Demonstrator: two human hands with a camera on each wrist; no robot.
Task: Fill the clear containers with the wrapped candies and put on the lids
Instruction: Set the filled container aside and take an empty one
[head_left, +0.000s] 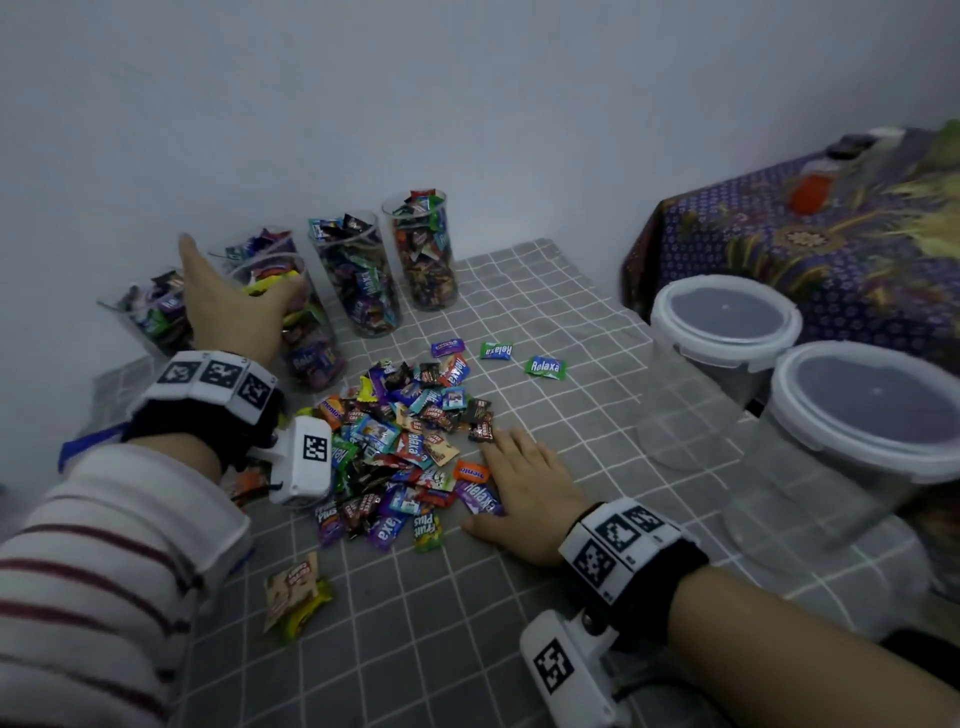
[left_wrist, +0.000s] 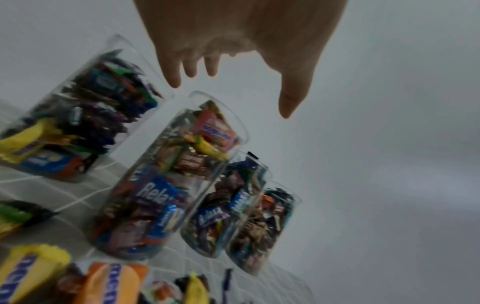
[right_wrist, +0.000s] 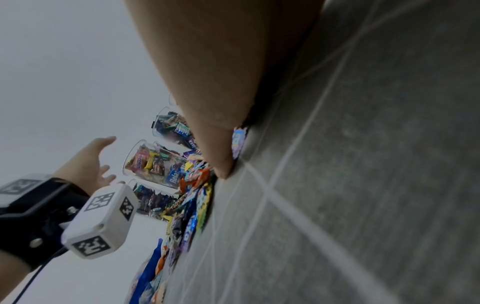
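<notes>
A heap of wrapped candies (head_left: 410, 447) lies mid-table on the grey checked cloth (head_left: 467, 623). Several tall clear containers stuffed with candies stand lidless along the wall, among them ones at back right (head_left: 423, 249) and at far left (head_left: 156, 317). My left hand (head_left: 234, 301) hovers with fingers spread over the front container (head_left: 311, 348), holding nothing; the left wrist view shows that hand (left_wrist: 230, 98) above this container's open mouth (left_wrist: 166, 185). My right hand (head_left: 514, 483) lies flat on the cloth at the heap's right edge, fingertips touching candies. In the right wrist view a finger (right_wrist: 221, 160) presses down beside a wrapper (right_wrist: 239, 139).
Two wider clear tubs with white lids (head_left: 727, 322) (head_left: 872, 410) stand at the right. Beyond them is a purple patterned cloth (head_left: 831, 234) with an orange bottle (head_left: 808, 192). Stray candies lie apart from the heap, green ones (head_left: 545, 366) behind it and others at the front (head_left: 293, 592). The wall is close behind.
</notes>
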